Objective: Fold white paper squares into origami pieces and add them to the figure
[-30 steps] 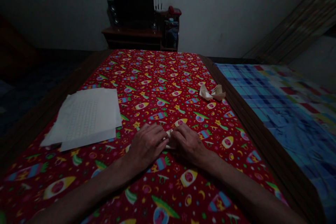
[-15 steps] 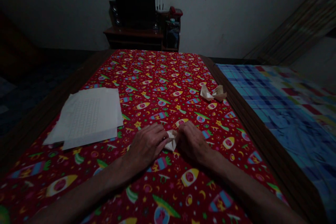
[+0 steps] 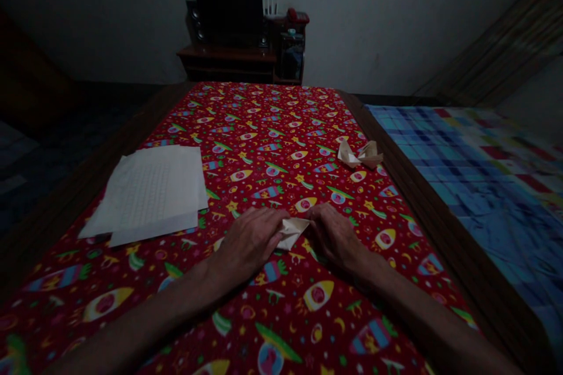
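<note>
A small folded piece of pale paper (image 3: 292, 230) lies on the red patterned tablecloth (image 3: 272, 146) between my hands. My left hand (image 3: 248, 239) rests knuckles up on the cloth, its fingertips pinching the paper's left side. The fingers of my right hand (image 3: 335, 235) are curled and grip the paper's right edge. Both forearms lie on the table, reaching in from the bottom of the view.
A stack of white sheets (image 3: 152, 190) lies at the left. Two folded paper figures (image 3: 359, 155) sit near the table's right edge. A blue checked mattress (image 3: 475, 176) borders the table on the right. A dark cabinet with a screen (image 3: 229, 29) stands against the far wall.
My hands have drawn slightly apart, and more of the folded paper shows between them. The paper has opened out into a wider flap.
</note>
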Motion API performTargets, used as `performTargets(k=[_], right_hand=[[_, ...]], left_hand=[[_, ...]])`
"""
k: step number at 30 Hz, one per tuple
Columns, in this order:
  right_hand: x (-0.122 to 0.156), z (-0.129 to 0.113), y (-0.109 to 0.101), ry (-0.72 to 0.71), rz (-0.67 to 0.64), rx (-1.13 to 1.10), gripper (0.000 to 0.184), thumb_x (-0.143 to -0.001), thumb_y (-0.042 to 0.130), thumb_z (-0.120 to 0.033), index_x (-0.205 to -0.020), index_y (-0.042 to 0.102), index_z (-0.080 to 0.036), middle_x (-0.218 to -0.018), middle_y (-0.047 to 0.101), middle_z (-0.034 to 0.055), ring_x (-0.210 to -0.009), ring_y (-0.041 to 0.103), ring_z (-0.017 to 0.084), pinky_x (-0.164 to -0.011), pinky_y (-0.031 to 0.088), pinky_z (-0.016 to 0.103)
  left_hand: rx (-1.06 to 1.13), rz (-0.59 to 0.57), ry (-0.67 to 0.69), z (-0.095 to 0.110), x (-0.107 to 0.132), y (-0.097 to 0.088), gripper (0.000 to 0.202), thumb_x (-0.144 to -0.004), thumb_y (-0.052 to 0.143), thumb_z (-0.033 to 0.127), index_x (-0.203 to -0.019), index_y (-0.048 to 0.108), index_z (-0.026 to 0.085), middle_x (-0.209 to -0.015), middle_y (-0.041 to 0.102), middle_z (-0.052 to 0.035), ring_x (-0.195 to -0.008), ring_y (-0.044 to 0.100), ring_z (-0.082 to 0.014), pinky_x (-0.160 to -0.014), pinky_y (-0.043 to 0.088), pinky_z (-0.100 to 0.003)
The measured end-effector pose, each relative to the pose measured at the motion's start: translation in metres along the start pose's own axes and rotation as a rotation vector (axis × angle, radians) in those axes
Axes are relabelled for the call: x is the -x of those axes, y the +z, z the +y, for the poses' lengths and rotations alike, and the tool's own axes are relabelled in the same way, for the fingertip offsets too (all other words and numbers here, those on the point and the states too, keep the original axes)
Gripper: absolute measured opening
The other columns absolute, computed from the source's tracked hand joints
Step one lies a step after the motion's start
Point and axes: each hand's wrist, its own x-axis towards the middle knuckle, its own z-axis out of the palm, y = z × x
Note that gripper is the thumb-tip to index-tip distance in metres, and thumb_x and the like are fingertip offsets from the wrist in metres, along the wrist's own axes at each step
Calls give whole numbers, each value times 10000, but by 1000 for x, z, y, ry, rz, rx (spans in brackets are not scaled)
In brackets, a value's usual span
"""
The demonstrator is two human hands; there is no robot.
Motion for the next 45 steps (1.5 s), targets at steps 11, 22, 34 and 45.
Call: performTargets(k=[11,22,34,45], right_hand=[[-1,-2,1,-8,3,31,79,-913,369,-157,-902,437,-196,-775,514,45,-680,455,166,-604,389,284],[-2,-5,-2,-2,-11,20,80,-918,371,-167,-917,448,-186,-782,532,54,-691,475,165,-616,410,283],[-7,-16,-5,-21,117,-41,185,-877,447,-124,-1049,487,-177,-974,580,96,-913,535,197,-777,464,341],[-22,-30,-5,-70,-242,248,97,-835,549,-203,-913,594,-168,-908,596,90,-979,491,236,-822,419,381]], left_hand=[[-172,-41,79,4,-8,-1,133,-900,510,261,-938,630,220,-856,624,-18,-810,535,-189,-718,345,-331],[-220,-29,146,5,-9,1,247,-943,428,302,-863,636,195,-803,622,-18,-760,511,-173,-683,292,-330],[-146,-48,64,8,-10,2,286,-944,401,261,-772,611,172,-790,619,-24,-757,529,-169,-707,329,-324],[-53,-96,-13,-1,-10,5,91,-858,549,203,-822,632,203,-809,636,-7,-795,552,-182,-775,345,-345]])
